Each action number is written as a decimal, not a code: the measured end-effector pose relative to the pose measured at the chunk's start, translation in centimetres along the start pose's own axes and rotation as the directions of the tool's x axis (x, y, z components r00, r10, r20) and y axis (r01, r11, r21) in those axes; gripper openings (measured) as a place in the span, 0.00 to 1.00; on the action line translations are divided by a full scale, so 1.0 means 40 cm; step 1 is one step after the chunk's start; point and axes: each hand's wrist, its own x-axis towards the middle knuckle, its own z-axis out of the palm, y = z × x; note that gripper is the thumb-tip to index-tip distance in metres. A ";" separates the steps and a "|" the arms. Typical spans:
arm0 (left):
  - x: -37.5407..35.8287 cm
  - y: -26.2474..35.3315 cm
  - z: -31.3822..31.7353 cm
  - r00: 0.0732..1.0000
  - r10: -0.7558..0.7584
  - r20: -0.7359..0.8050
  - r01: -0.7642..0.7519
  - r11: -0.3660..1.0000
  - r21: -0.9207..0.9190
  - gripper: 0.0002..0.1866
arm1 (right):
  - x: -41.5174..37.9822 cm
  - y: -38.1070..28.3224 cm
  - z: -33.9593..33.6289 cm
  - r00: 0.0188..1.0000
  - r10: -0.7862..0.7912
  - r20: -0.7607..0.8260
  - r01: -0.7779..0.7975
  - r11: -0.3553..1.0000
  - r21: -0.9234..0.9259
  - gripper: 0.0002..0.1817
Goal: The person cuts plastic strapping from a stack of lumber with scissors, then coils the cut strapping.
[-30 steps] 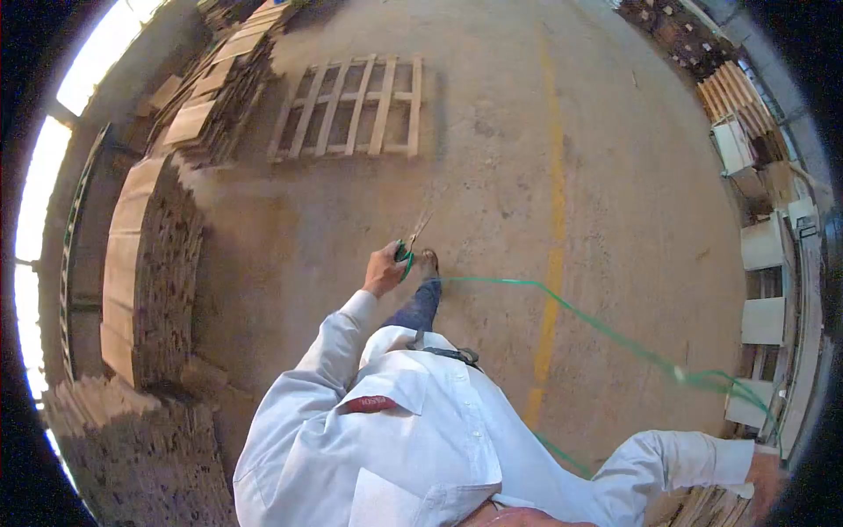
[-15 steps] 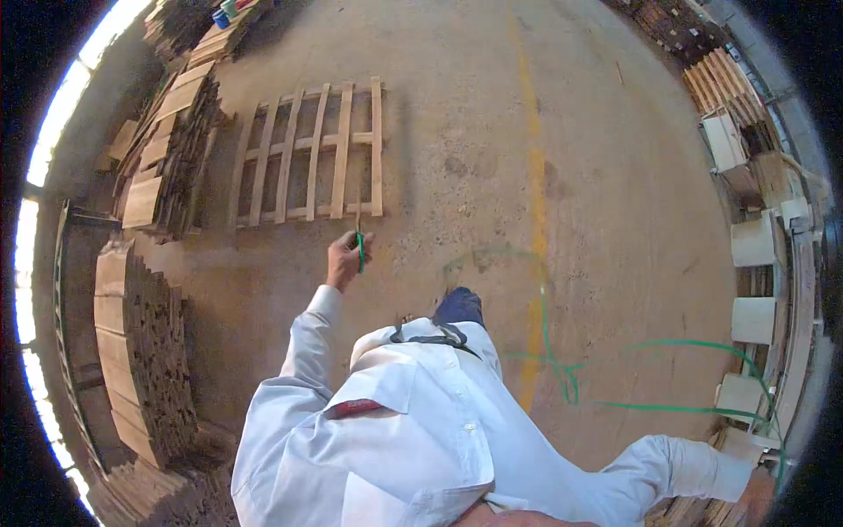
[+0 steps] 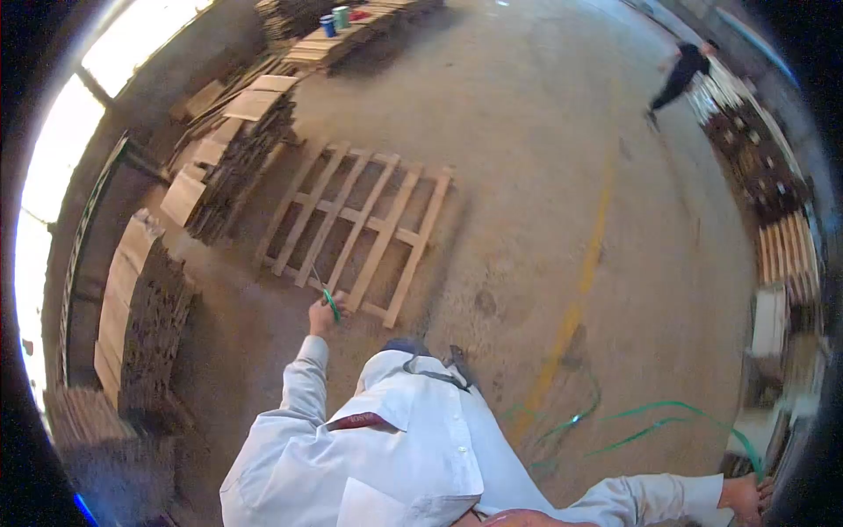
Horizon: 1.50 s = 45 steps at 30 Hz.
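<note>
My left hand [image 3: 323, 316] is stretched forward, closed around green-handled scissors [image 3: 330, 304]. Their thin blades point away from me, towards the near edge of a wooden pallet [image 3: 360, 233] lying on the floor. Out at the lower right, my right hand [image 3: 751, 499] grips a green plastic strap [image 3: 694, 407]. Loose lengths of this strap curve across the floor to my right. The fingers of my right hand are partly blurred near the edge of the view.
Stacks of wooden boards [image 3: 145, 307] line the left side, below bright windows. Blue and green containers [image 3: 328, 25] stand on a board pile further off. A yellow line [image 3: 571, 325] runs along the floor. On the far right, a person [image 3: 685, 72] in dark clothing is beside stacked material.
My view has turned, so the pallet now appears lower and tilted. My right hand has come further into view with the strap. A person now shows at the far right.
</note>
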 end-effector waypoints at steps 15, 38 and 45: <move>0.714 0.231 0.761 0.960 -0.265 0.085 0.278 0.909 -0.310 0.13 | -0.434 0.468 1.688 0.877 0.322 0.356 -0.311 0.946 -0.091 0.28; 1.950 0.976 1.346 0.825 -0.111 -0.555 0.247 0.953 0.177 0.13 | -1.151 1.004 3.708 0.933 0.361 0.005 -0.352 0.907 0.234 0.25; 2.029 1.091 1.496 0.699 -0.426 -0.574 0.212 0.890 -0.403 0.09 | -1.379 1.028 4.331 0.829 0.272 0.489 -0.411 0.889 0.203 0.24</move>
